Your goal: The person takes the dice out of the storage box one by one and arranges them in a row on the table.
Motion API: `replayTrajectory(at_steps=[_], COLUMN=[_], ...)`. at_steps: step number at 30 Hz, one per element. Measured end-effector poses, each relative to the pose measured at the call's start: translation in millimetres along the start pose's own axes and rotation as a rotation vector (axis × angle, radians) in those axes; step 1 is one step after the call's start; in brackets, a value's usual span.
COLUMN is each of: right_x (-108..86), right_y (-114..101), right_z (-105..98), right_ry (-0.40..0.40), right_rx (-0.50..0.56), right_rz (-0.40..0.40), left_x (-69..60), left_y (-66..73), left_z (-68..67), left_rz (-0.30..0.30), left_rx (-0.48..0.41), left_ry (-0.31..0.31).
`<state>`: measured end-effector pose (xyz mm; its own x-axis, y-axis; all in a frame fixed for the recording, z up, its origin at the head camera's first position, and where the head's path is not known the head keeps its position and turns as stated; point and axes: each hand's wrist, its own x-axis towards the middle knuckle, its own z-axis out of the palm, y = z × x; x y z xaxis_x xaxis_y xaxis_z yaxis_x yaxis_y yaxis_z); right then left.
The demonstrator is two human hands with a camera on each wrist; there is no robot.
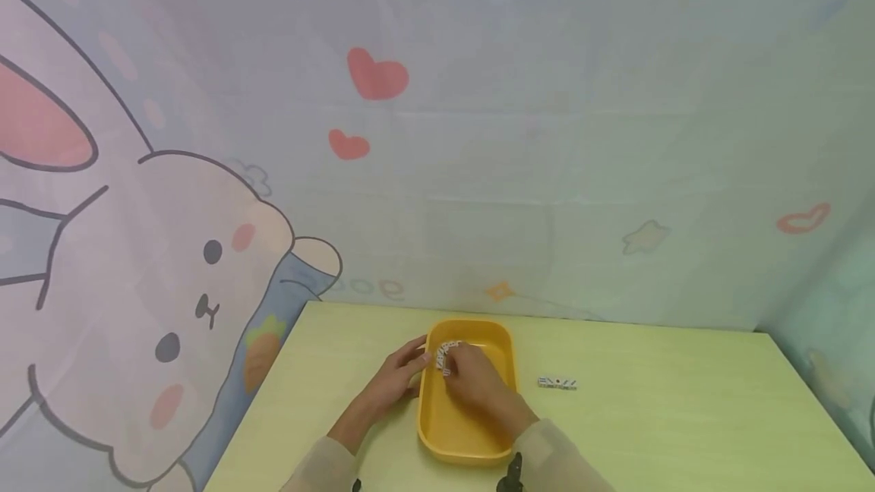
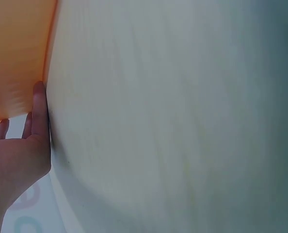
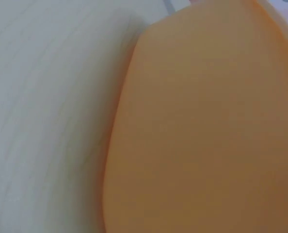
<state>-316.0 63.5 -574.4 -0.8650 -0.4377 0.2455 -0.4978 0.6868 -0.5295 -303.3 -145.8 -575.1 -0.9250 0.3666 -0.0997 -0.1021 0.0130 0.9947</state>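
A yellow tray point(image 1: 465, 455) stands on the table. My left hand point(image 1: 396, 378) grips its left side, the thumb at the rim and the fingers along the outer wall. In the left wrist view the left hand's fingers point(image 2: 39, 109) touch the tray's outside low down. White dice point(image 1: 449, 345) with dark pips are grouped in the tray's far left part. My right hand point(image 1: 475, 378) reaches into the tray with curled fingers and pinches a die point(image 1: 446, 372) at their tips; the hand partly covers the others. The right wrist view shows only the tray's outer wall point(image 3: 197, 126) and table.
A short row of white dice point(image 1: 557, 383) lies on the table to the right of the tray. The pale yellow-green table point(image 1: 670, 401) extends to both sides. A printed cloth backdrop point(image 1: 513, 173) hangs behind the table's far edge.
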Motion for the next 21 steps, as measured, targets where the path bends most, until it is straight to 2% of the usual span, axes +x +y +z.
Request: replayTrajectory(at_steps=[5, 13, 18, 21], right_x=[-3.6, -18.8, -31.5, -41.7], right_y=[-1.8, -1.7, 14.1, 29.4], right_z=[-14.9, -63.6, -94.9, -112.2], right_ry=[-0.041, -0.125, -0.073, -0.034], right_rx=[0.036, 0.07, 0.044, 0.021], right_rz=[-0.049, -0.072, -0.127, -0.13], left_x=[-1.3, -0.6, 1.8, 3.2], left_y=[0.5, -1.3, -0.4, 0.9], left_z=[-1.1, -2.7, -0.7, 0.7], left_rz=[-0.002, -0.016, -0.021, -0.024], left_rx=[0.004, 0.023, 0.032, 0.034], left_ry=[0.0, 0.013, 0.013, 0.009])
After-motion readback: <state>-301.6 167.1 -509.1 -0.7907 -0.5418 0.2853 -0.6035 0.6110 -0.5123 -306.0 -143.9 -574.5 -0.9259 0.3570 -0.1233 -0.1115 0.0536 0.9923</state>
